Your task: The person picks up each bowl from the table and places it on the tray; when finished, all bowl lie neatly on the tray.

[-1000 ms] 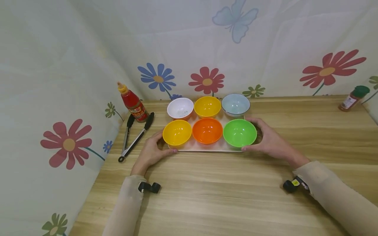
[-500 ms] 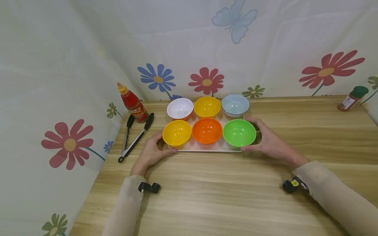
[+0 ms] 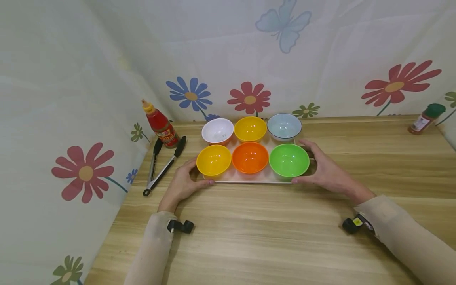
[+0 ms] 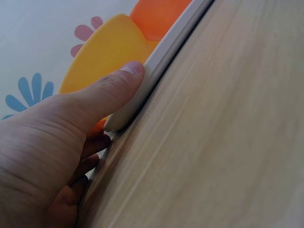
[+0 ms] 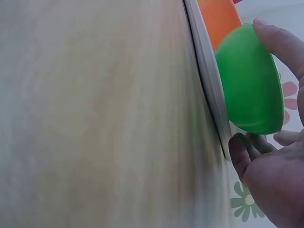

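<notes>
A white tray lies on the wooden table, bearing two rows of bowls. Its front row has a yellow bowl, an orange bowl and a green bowl. Behind them stand a white bowl, another yellow bowl and a pale blue bowl. My left hand grips the tray's front left corner, thumb against its front rim in the left wrist view. My right hand curls around the front right corner beside the green bowl; exact thumb contact is unclear.
Tongs lie spread on the table, left of my left hand. A red sauce bottle with a yellow cap stands behind them. At the far right is a small green-capped spice jar. A flower-patterned curtain borders the table's back and left.
My right forefinger has lifted very slightly at the tray's right side. The tray, the bowls and my left hand show no visible movement.
</notes>
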### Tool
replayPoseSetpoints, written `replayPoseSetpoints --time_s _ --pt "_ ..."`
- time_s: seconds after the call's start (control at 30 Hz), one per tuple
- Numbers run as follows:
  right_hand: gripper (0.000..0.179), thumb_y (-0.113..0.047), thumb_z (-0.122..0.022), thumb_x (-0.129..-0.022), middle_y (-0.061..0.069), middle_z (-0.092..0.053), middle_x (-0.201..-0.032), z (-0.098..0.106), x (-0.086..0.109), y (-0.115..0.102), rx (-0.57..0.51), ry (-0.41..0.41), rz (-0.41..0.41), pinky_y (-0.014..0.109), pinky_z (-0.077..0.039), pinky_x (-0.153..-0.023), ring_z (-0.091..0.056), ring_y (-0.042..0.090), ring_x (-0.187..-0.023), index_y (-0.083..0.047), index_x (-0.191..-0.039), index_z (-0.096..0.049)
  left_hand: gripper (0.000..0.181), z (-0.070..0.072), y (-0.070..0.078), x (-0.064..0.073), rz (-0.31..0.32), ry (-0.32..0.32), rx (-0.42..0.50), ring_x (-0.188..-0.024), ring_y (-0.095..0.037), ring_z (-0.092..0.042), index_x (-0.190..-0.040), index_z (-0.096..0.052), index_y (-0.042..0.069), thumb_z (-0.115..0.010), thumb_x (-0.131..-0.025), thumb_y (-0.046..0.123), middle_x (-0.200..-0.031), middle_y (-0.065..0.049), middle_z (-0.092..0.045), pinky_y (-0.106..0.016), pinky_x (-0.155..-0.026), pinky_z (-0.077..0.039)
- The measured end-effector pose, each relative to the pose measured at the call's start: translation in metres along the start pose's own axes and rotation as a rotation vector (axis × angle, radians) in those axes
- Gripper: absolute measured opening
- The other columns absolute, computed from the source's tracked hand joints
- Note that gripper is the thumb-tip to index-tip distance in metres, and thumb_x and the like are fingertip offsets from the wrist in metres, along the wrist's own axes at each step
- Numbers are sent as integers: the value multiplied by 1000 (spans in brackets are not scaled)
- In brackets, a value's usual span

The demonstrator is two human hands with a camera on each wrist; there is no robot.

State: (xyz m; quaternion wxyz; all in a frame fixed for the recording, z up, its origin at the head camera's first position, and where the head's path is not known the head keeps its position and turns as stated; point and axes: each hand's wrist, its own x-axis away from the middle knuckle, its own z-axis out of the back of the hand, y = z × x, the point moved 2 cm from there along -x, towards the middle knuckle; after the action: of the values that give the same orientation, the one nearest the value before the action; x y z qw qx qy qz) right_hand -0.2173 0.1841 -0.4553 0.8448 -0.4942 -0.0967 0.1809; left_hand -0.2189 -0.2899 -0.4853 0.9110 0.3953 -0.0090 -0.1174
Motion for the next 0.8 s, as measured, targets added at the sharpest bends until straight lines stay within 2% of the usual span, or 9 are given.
replayPoseSetpoints --time_s 0.17,0.33,0.57,0.63,0.7,0.8 --pt "127 -31 -102 -84 20 -42 -168 3 2 -2 -3 16 6 69 -43 -124 -49 45 -148 -14 -177 -18 101 0 0 0 10 1 -6 -158 -29 -49 -165 -55 24 -98 -81 59 -169 1 -54 -52 -134 -38" --pt "109 -31 -91 -97 18 -42 -170 9 5 -3 -20 33 5 65 -50 -119 -51 43 -148 -16 -178 -18 102 0 -1 0 18 4 -10 -157 -29 -49 -165 -55 23 -99 -80 58 -168 1 -55 -52 -134 -37" --pt "87 -25 -73 -110 23 -41 -169 17 7 -4 -37 69 46 60 -49 -119 -49 46 -151 -13 -177 -19 103 1 -2 0 21 6 -20 -157 -30 -49 -165 -55 21 -98 -80 59 -169 0 -54 -53 -134 -37" --pt "83 -25 -70 -112 23 -41 -169 20 8 -4 -41 84 50 52 -49 -118 -48 47 -151 -13 -177 -20 104 1 -2 1 28 4 -20 -158 -30 -49 -166 -53 21 -99 -80 59 -169 0 -54 -54 -135 -36" --pt "79 -25 -68 -113 23 -42 -169 24 9 -5 -41 106 59 39 -48 -117 -47 46 -151 -12 -176 -22 107 1 -2 1 41 7 -14 -158 -30 -48 -167 -52 21 -99 -79 60 -169 -1 -54 -54 -135 -35" --pt "73 -22 -65 -114 20 -43 -168 29 12 -6 -50 145 82 20 -45 -109 -47 43 -150 -10 -174 -26 118 1 -1 1 63 13 -2 -161 -30 -43 -171 -44 20 -101 -75 61 -173 -3 -49 -55 -137 -31"
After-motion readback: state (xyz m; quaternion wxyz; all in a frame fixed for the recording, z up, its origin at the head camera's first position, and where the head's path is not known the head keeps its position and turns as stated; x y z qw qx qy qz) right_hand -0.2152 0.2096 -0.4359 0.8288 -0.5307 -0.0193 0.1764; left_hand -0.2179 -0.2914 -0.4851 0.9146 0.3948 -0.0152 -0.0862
